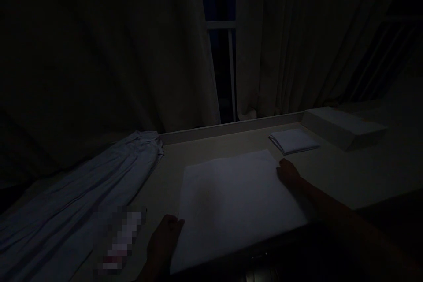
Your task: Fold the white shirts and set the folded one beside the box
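Note:
In the dim head view, a flat white cloth is spread over the front part of a pale tabletop. My left hand is closed at its left edge, thumb and fingers pinching the border. At the far right edge, my right hand is closed on the side of the same cloth. A faint darker patch shows on the cloth's left half; I cannot tell whether it is a shadow or a stain. Beyond my right hand lies a smaller folded white cloth.
A long heap of rumpled pale fabric covers the left side. Near it lies a blurred-out item. A pale box stands at the back right. Dark curtains hang behind, parted at a window. A low ledge runs along the back.

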Tool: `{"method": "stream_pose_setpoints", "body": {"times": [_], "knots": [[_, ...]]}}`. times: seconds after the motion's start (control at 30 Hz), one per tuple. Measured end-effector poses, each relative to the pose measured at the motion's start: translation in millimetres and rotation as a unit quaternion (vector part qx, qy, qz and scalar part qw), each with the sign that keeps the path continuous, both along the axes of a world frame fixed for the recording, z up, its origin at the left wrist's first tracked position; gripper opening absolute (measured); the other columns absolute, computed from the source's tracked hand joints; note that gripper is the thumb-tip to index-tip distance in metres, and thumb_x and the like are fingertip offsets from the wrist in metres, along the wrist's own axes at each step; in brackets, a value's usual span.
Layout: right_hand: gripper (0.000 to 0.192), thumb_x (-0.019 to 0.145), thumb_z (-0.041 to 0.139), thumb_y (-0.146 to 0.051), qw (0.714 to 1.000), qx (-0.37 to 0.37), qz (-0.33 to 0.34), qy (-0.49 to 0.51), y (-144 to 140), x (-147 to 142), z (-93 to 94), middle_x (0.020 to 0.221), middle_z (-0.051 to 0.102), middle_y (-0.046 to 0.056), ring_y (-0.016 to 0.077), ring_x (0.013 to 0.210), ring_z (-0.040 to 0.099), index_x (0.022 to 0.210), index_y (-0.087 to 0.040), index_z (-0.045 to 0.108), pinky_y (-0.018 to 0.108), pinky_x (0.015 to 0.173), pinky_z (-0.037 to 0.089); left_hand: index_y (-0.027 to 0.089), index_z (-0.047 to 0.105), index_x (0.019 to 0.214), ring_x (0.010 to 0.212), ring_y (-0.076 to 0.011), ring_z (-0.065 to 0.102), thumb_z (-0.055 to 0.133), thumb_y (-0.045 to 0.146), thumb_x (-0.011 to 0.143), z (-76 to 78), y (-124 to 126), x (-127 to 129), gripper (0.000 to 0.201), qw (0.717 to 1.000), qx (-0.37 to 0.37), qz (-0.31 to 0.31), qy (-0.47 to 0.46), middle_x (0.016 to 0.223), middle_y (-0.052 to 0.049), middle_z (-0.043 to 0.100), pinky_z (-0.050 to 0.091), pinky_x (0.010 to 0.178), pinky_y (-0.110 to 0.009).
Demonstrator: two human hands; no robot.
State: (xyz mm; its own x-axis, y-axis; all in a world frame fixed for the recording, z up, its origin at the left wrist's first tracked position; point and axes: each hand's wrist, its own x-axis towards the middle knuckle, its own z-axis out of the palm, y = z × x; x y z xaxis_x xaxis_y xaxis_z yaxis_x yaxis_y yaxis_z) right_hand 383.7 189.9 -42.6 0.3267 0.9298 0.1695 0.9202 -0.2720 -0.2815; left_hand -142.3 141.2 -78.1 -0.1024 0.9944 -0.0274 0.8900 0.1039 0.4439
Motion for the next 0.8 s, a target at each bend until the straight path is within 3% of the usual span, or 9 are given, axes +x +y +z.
{"method": "stream_pose_setpoints", "body": {"times": [0.07, 0.17, 0.23, 0.3, 0.37, 0.47, 0.63, 0.8], "knots": [[0.037, 0.093, 0.046, -0.031, 1.000, 0.017, 0.013, -0.007, -22, 0, -11.2, 0.121, 0.061, 0.018, 0.0255, 0.110, 0.058, 0.121, -0.010, 0.058, 0.035, 0.094, 0.042, 0.019, 0.057, 0.102, 0.090, -0.0224, 0.066, 0.040, 0.057, 0.090, -11.9, -17, -6, 0.043, 0.997, 0.072, -0.036, 0.016, 0.097, -0.008, 0.069, 0.051, 0.078, -0.034], [0.045, 0.093, 0.045, -0.042, 0.992, 0.073, 0.089, -0.047, -77, 7, -32.0, 0.127, 0.059, 0.016, 0.0287, 0.116, 0.054, 0.126, -0.013, 0.056, 0.042, 0.100, 0.040, 0.020, 0.055, 0.122, 0.121, -0.0275, 0.054, 0.052, 0.057, 0.085, -29.3, -45, -19, 0.053, 0.959, 0.186, -0.186, 0.103, 0.129, -0.012, 0.060, 0.043, 0.102, -0.042], [0.054, 0.088, 0.052, -0.052, 0.981, 0.060, 0.171, -0.065, -121, 17, -45.8, 0.137, 0.053, 0.014, 0.0307, 0.125, 0.048, 0.132, -0.020, 0.054, 0.046, 0.104, 0.037, 0.024, 0.042, 0.141, 0.135, -0.0302, 0.041, 0.059, 0.056, 0.081, -36.0, -59, -25, 0.070, 0.921, 0.201, -0.292, 0.160, 0.148, -0.011, 0.044, 0.035, 0.110, -0.046], [0.070, 0.083, 0.057, -0.057, 0.973, 0.012, 0.219, -0.069, -159, 26, -57.4, 0.149, 0.042, 0.010, 0.0330, 0.135, 0.038, 0.144, -0.027, 0.042, 0.052, 0.108, 0.032, 0.026, 0.022, 0.152, 0.139, -0.0303, 0.035, 0.060, 0.047, 0.081, -39.0, -66, -26, 0.083, 0.895, 0.194, -0.351, 0.196, 0.155, -0.009, 0.033, 0.031, 0.113, -0.047], [0.075, 0.081, 0.060, -0.053, 0.971, -0.023, 0.232, -0.057, -183, 32, -64.7, 0.152, 0.037, 0.010, 0.0333, 0.138, 0.034, 0.147, -0.028, 0.037, 0.054, 0.108, 0.033, 0.026, 0.008, 0.155, 0.138, -0.0277, 0.037, 0.055, 0.029, 0.083, -40.4, -65, -25, 0.085, 0.885, 0.198, -0.365, 0.210, 0.155, -0.007, 0.031, 0.031, 0.114, -0.045], [0.055, 0.085, 0.053, -0.035, 0.975, -0.026, 0.219, -0.033, -193, 31, -64.6, 0.144, 0.047, 0.010, 0.0301, 0.133, 0.043, 0.139, -0.026, 0.050, 0.050, 0.105, 0.038, 0.029, 0.002, 0.154, 0.135, -0.0240, 0.042, 0.045, 0.010, 0.080, -43.0, -62, -25, 0.088, 0.882, 0.209, -0.362, 0.215, 0.153, -0.005, 0.034, 0.034, 0.113, -0.040], [0.049, 0.087, 0.045, -0.024, 0.977, -0.003, 0.214, -0.013, -190, 22, -56.6, 0.123, 0.063, 0.011, 0.0243, 0.109, 0.059, 0.136, -0.023, 0.054, 0.035, 0.090, 0.048, 0.035, 0.008, 0.154, 0.131, -0.0217, 0.047, 0.043, 0.011, 0.083, -51.7, -68, -39, 0.082, 0.876, 0.226, -0.366, 0.217, 0.151, 0.000, 0.038, 0.043, 0.107, -0.035], [0.036, 0.085, 0.051, -0.025, 0.971, 0.011, 0.234, -0.047, -193, 34, -73.2, 0.105, 0.067, 0.010, 0.0243, 0.095, 0.060, 0.117, -0.027, 0.066, 0.035, 0.082, 0.047, 0.038, 0.024, 0.151, 0.126, -0.0207, 0.054, 0.046, 0.010, 0.081, -70.4, -76, -63, 0.078, 0.879, 0.264, -0.344, 0.199, 0.146, 0.002, 0.045, 0.051, 0.099, -0.032]]}}
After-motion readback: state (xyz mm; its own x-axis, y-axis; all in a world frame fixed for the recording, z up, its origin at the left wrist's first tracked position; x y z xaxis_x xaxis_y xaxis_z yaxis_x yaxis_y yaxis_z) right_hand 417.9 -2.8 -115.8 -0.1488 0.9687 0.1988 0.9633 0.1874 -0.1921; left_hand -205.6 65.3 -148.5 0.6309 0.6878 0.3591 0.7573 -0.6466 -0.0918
